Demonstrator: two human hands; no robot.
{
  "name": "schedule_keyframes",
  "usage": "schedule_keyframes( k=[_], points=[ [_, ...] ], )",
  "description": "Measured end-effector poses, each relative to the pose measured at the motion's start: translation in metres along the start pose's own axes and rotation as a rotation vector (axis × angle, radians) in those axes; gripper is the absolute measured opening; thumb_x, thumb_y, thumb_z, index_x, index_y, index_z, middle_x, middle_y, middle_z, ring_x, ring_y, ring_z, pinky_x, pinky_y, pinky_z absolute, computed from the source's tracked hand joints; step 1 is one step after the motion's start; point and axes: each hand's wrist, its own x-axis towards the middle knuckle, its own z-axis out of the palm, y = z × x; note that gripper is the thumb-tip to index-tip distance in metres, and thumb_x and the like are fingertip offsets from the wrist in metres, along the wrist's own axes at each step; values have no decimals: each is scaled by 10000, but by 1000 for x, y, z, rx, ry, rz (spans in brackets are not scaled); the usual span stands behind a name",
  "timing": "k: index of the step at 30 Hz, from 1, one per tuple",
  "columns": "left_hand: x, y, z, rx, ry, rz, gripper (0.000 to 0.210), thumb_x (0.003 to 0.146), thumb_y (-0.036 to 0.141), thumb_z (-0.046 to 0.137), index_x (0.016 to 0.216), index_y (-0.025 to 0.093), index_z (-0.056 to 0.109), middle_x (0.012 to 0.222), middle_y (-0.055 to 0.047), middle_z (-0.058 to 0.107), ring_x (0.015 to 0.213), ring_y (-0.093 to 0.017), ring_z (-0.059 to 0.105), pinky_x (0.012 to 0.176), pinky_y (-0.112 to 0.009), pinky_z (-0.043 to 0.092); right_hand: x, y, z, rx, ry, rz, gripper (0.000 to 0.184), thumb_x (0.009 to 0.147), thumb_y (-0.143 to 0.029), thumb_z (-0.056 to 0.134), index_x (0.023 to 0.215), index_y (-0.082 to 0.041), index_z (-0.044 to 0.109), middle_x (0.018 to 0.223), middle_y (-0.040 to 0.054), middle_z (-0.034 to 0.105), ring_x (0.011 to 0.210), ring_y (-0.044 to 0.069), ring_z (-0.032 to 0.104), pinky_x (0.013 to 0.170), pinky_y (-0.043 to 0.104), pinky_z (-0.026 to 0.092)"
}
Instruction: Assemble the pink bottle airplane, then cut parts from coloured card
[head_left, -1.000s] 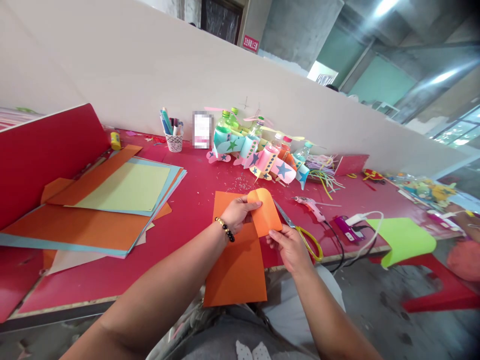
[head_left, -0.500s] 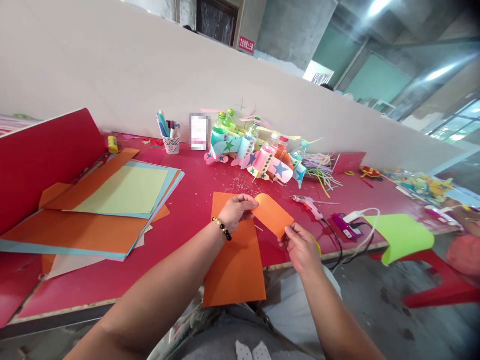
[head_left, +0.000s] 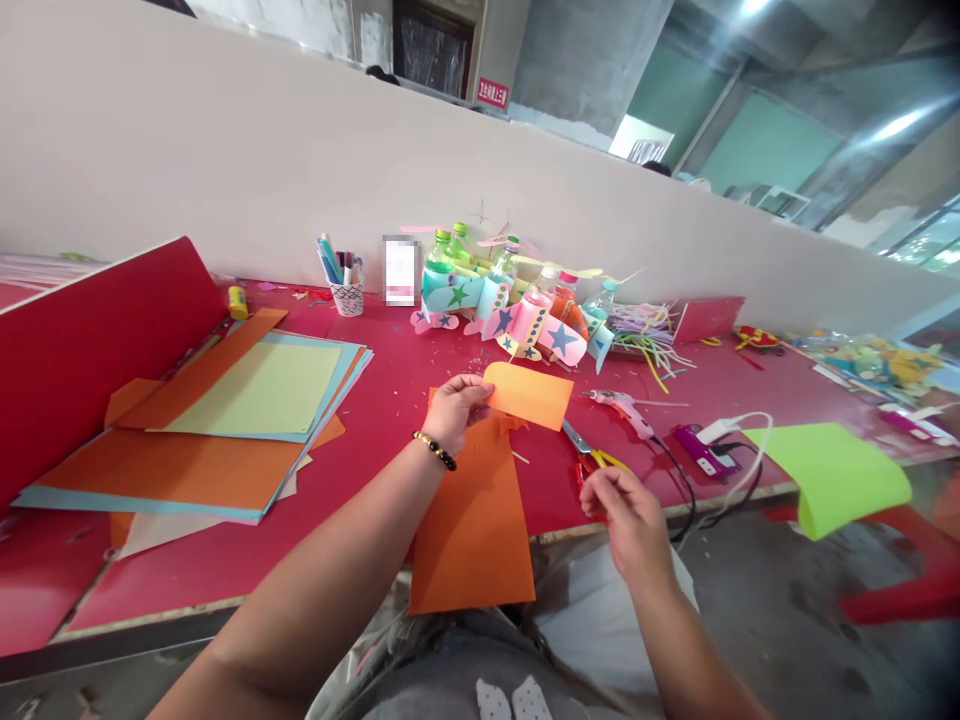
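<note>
My left hand [head_left: 455,412], with a beaded bracelet at the wrist, pinches one end of a small orange piece of paper [head_left: 534,398] with a rounded end. The paper is held above the table. My right hand [head_left: 622,510] is off the paper, its fingers curled in, with nothing visible in them. Just beyond its fingertips lie scissors [head_left: 576,437] with yellow handles, beside a small red object [head_left: 580,476] partly hidden by the hand. A larger orange sheet [head_left: 480,540] lies below my left hand, overhanging the table's front edge.
A pink glue gun [head_left: 624,412] and a purple power strip [head_left: 703,452] with cables lie to the right. Decorated bottle planes [head_left: 536,310] stand at the back. Stacked coloured paper [head_left: 247,390] and a pen cup [head_left: 347,297] are leftward. A lime-green sheet [head_left: 832,465] overhangs the right edge.
My right hand has let go of the small orange paper and moved slightly right and down. My left hand has moved left with the paper, which now lies flatter. The scissors have come into view.
</note>
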Motion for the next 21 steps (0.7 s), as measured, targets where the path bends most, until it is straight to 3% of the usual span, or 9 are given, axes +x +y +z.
schedule_keyframes(
  k=[4, 7, 9, 12, 16, 21],
  points=[
    [6, 3, -6, -37, 91, 59, 331, 568, 210, 818, 777, 174, 564, 645, 54, 599, 496, -42, 531, 561, -199, 500, -28, 7, -3, -383, -176, -158, 148, 892, -342, 568, 825, -218, 613, 740, 24, 628, 680, 178, 587, 633, 292, 477],
    [9, 6, -10, -43, 133, 90, 352, 556, 211, 828, 770, 174, 551, 642, 61, 593, 481, -33, 524, 554, -192, 495, -40, 11, -2, -528, -275, -381, 59, 882, -272, 584, 908, -223, 603, 911, 62, 657, 836, 208, 616, 749, 326, 502],
    [11, 6, -12, -37, 144, 98, 360, 542, 207, 833, 762, 173, 551, 633, 62, 585, 477, -35, 527, 539, -189, 489, -38, 11, -1, -586, -315, -509, 100, 871, -240, 597, 969, -225, 603, 1011, 87, 654, 968, 236, 608, 856, 372, 497],
    [13, 6, -14, -28, 148, 103, 363, 519, 206, 834, 751, 169, 557, 613, 64, 572, 469, -38, 521, 515, -186, 482, -20, 6, 6, -678, -284, -583, 175, 883, -268, 587, 1050, -226, 621, 1129, 111, 636, 1094, 264, 573, 958, 438, 466],
    [15, 5, -15, -30, 154, 109, 352, 503, 201, 823, 737, 167, 563, 592, 64, 561, 459, -40, 509, 495, -183, 472, 27, 4, 25, -816, -277, -530, 353, 926, -366, 514, 1229, -213, 611, 1294, 132, 579, 1228, 285, 500, 1032, 478, 426],
    [17, 9, -18, -48, 175, 125, 328, 517, 187, 805, 734, 170, 560, 586, 67, 550, 472, -37, 508, 526, -184, 479, 73, 20, 54, -922, -331, -479, 430, 889, -383, 558, 1244, -152, 631, 1293, 176, 600, 1226, 347, 510, 1026, 539, 421]
  ],
)
